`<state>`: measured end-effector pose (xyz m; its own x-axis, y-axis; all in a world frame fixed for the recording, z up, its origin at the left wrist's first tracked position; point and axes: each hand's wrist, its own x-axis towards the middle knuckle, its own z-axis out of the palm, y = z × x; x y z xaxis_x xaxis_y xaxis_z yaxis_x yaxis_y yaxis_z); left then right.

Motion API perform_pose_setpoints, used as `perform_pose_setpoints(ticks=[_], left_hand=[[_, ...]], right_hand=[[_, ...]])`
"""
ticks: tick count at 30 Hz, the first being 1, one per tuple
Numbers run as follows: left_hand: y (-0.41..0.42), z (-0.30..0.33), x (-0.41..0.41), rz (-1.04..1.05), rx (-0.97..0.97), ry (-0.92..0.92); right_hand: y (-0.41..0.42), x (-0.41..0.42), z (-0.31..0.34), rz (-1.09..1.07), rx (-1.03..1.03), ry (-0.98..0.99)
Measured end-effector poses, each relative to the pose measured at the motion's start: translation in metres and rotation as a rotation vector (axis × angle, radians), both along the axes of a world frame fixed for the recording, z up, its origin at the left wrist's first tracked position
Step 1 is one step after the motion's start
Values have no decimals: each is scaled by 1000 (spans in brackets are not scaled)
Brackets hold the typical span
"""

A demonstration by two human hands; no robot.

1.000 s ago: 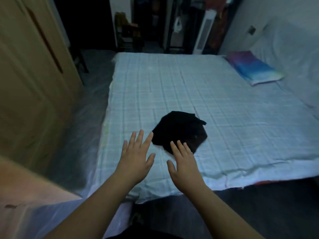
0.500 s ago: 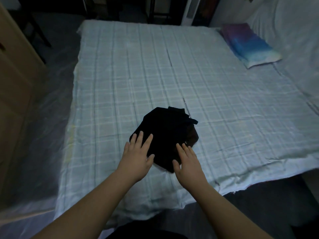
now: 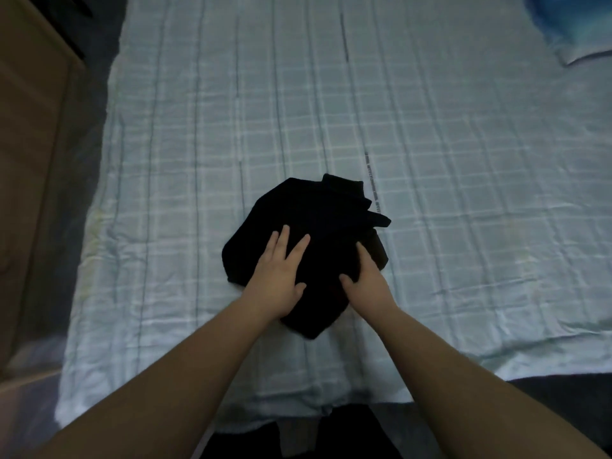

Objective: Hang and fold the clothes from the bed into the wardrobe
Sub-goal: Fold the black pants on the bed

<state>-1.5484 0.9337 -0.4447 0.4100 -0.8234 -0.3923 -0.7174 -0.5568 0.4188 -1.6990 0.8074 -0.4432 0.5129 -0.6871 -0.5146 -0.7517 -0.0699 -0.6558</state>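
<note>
We are laying our left hand (image 3: 276, 279) flat on the black garment (image 3: 318, 226), fingers straight and a little apart, holding nothing. Our right hand (image 3: 366, 276) is lying on the garment's right side with its thumb spread; its other fingers are sinking into dark folds, so we cannot tell whether they are gripping the cloth. The garment is sitting bunched on the checked bed (image 3: 463, 160), near its closest edge. Beside the bed's left edge a wooden wardrobe (image 3: 29, 127) is showing only in part.
</note>
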Motion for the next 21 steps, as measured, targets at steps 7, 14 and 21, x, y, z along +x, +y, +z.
perform_pose_setpoints(ticks=[7,14,21], left_hand=[[-61,-53,-7,134,108,-167],[-54,-37,3,302,-181,-61],[-17,66,23,651,-496,334]], right_hand=[[-55,26,-59,13,31,-73],[-47,27,-52,42,159,-232],[-36,29,23,263,-65,-378]])
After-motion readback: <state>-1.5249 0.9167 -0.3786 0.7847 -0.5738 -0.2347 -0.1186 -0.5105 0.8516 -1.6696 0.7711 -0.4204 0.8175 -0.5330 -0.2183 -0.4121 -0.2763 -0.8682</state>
